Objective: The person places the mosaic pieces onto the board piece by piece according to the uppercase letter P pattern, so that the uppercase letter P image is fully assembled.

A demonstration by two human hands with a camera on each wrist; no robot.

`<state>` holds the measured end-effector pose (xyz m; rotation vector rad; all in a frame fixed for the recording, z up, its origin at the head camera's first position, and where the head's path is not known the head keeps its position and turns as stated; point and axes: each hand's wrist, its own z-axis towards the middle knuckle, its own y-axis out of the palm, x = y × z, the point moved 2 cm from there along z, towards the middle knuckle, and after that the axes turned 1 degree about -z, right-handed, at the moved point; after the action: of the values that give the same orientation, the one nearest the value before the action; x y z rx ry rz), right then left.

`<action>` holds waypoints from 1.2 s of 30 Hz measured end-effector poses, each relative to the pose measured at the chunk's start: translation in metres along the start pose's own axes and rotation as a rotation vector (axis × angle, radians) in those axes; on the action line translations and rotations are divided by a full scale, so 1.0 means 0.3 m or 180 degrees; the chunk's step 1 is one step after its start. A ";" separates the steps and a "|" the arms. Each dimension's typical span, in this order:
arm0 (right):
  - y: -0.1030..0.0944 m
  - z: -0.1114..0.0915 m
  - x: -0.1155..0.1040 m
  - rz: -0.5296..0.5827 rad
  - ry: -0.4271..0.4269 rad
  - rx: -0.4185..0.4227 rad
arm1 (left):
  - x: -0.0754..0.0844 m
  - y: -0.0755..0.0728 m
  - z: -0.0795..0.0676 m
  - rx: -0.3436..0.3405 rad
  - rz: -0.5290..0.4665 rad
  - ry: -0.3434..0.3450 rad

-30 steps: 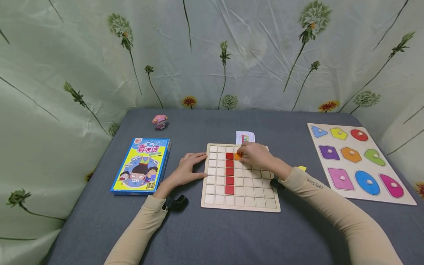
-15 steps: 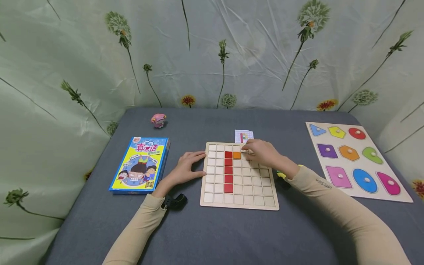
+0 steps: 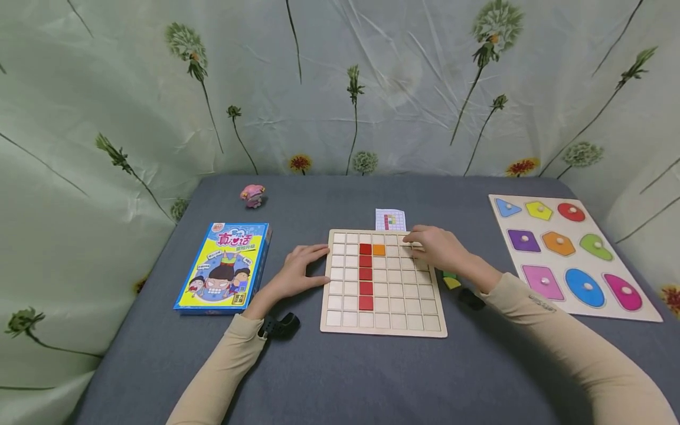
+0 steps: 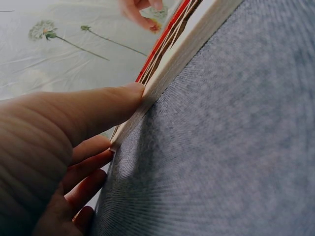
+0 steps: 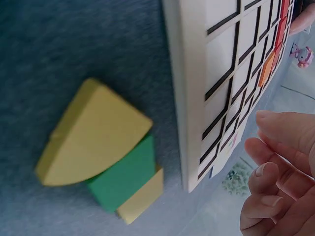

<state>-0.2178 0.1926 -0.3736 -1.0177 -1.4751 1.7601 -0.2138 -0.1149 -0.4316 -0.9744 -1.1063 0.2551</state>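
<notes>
A wooden grid board (image 3: 326,295) lies on the table, with a column of several red square tiles (image 3: 365,274) and one orange tile (image 3: 379,250) beside the top red one. My left hand (image 3: 295,273) touches the board's left edge with extended thumb and fingers; the left wrist view shows the thumb (image 4: 106,104) against its side. Over the upper right of the grid hovers my right hand (image 3: 440,251), fingers loosely bent and holding nothing in the right wrist view. Just right of the board lie a yellow curved-edge block (image 5: 98,132), a green block (image 5: 128,172) and another yellow piece (image 5: 142,196).
Behind the board lies a small printed grid card (image 3: 390,219). On the left are a blue-and-yellow box (image 3: 223,268) and a pink figurine (image 3: 252,195). A knobbed shape puzzle (image 3: 576,257) lies at the right, and a flowered curtain (image 3: 319,88) hangs behind.
My right hand has let go of the orange tile and moved right across the board, uncovering that tile and the yellow and green blocks. My left hand stays at the board's edge.
</notes>
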 end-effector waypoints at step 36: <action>-0.012 -0.153 0.101 0.0020 0.0249 0.0037 | 0.003 0.000 0.001 0.0000 -0.0034 -0.0049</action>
<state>-0.1940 0.2419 -0.3789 -1.0740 -1.4133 1.7118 -0.2137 -0.1142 -0.4309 -0.9678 -1.1254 0.2543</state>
